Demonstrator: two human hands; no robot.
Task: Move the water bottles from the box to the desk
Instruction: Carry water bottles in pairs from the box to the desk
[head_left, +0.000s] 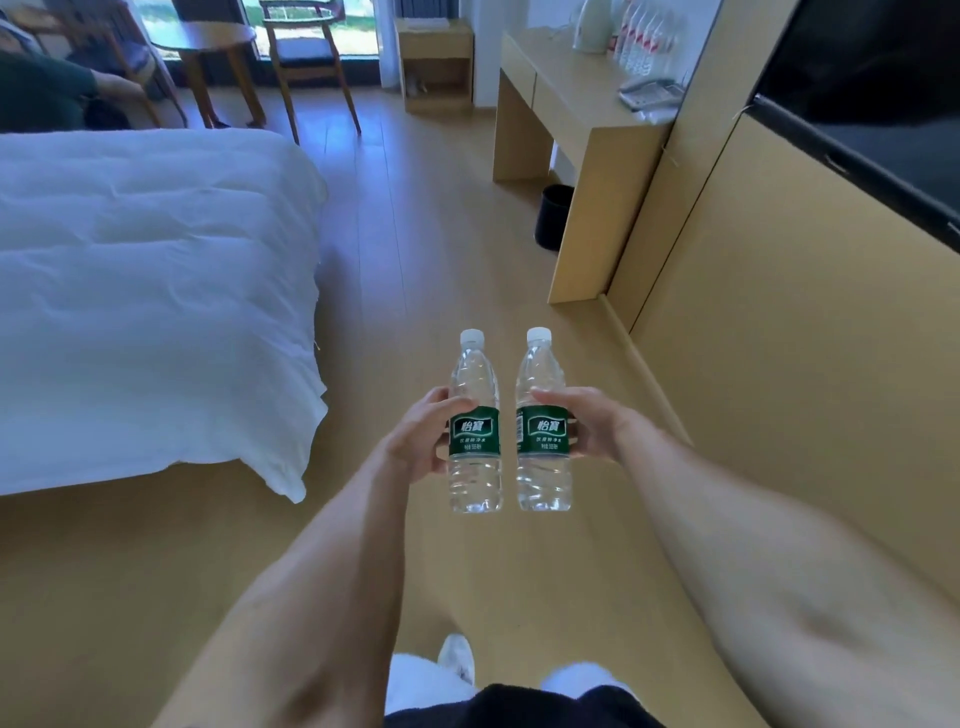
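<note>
I hold two clear water bottles with white caps and green labels upright in front of me, above the wooden floor. My left hand grips the left bottle at its label. My right hand grips the right bottle the same way. The bottles stand side by side, a small gap between them. The light wooden desk is ahead at the far right, with several bottles standing at its back. The box is not in view.
A bed with a white duvet fills the left. A black bin stands under the desk. A kettle and a phone sit on the desk. A wooden wall panel runs along the right. Chairs, a round table and a seated person are far back.
</note>
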